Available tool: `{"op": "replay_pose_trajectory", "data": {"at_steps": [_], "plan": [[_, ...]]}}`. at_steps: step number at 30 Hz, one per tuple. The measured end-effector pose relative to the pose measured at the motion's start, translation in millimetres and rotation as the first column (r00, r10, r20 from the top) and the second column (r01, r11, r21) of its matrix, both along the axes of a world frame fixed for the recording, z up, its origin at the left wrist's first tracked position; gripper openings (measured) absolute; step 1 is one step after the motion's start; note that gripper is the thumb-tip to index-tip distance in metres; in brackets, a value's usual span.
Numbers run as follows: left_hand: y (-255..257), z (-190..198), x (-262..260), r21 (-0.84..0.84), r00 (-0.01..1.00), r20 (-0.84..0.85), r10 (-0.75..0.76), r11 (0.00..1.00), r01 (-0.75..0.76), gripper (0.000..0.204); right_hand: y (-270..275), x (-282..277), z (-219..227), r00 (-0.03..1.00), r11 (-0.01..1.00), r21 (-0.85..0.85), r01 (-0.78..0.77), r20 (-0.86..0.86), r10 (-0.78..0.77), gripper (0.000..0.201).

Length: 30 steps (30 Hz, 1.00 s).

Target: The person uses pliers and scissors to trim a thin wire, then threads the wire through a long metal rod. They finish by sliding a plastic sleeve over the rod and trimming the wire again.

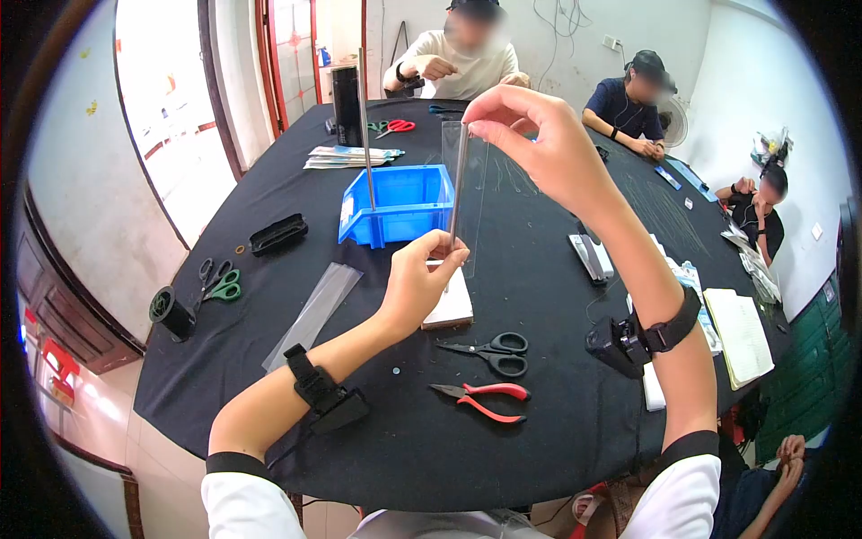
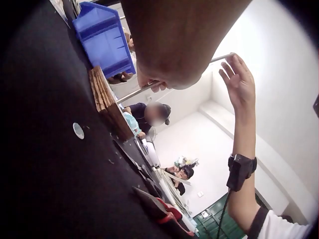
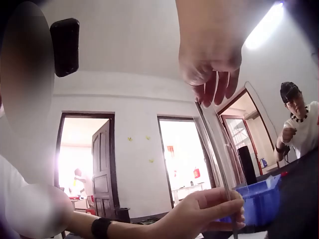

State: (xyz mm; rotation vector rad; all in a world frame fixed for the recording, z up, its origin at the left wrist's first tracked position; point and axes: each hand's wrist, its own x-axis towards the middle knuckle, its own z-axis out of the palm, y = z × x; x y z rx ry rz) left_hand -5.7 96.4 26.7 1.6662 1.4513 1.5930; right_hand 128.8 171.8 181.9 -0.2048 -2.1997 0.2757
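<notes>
A thin metal rod (image 1: 460, 180) stands nearly upright in front of me. Its top end is pinched between thumb and fingertips of my right hand (image 1: 548, 148). Lower down, my left hand (image 1: 420, 280) grips the rod with thumb and fingers. Just below that hand lies a block (image 1: 449, 310) with a white top and brown layered sides (image 2: 102, 92); the rod's lower end reaches its top in the left wrist view. A clear plastic strip (image 1: 476, 211) shows beside the rod. Behind is a blue bin (image 1: 409, 225), with another metal rod (image 1: 365, 135) sticking up at it.
Black-handled scissors (image 1: 494, 352) and red-handled pliers (image 1: 485, 400) lie near me. Clear strips (image 1: 314, 314), green-handled scissors (image 1: 223, 286), a black case (image 1: 278, 234) and a spool (image 1: 171, 314) are on the left. A stapler (image 1: 590, 259) lies right. Several people sit around the table.
</notes>
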Motion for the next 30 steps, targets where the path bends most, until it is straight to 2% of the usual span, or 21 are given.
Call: {"op": "replay_pose_trajectory", "data": {"at_steps": [5, 8, 18, 21, 24, 27, 30], "plan": [[2, -3, -2, -0.002, 1.0, 0.01, -0.018, 1.0, 0.018, 0.012, 3, 0, 5, 0.999, 0.997, 0.071, -0.003, 0.041, 0.0, 0.01], [3, -4, -2, 0.001, 1.0, 0.012, -0.028, 1.0, 0.028, 0.012, 0, 3, 13, 0.977, 0.987, 0.119, 0.104, 0.174, -0.124, 0.01], [3, -3, -6, 0.023, 0.999, 0.004, -0.048, 0.999, 0.048, 0.011, 3, -1, 8, 0.999, 0.973, 0.229, 0.031, 0.035, -0.04, 0.009], [3, -5, -10, 0.004, 0.997, -0.026, -0.068, 0.998, 0.068, 0.016, 4, -2, 8, 0.999, 0.967, 0.254, 0.023, 0.021, -0.029, 0.008], [2, -9, -5, 0.148, 0.995, -0.076, 0.061, 0.988, -0.049, 0.026, 1, -2, 9, 0.998, 0.966, 0.256, 0.042, 0.039, -0.053, 0.008], [-8, -9, -3, 0.103, 0.961, -0.259, 0.101, 0.992, -0.076, 0.034, -3, 0, 12, 0.99, 0.964, 0.254, 0.081, 0.092, -0.108, 0.009], [-4, -18, -7, 0.017, 0.983, -0.181, 0.028, 1.0, -0.026, 0.031, -2, -1, 12, 0.989, 0.961, 0.261, 0.086, 0.091, -0.114, 0.009]]}}
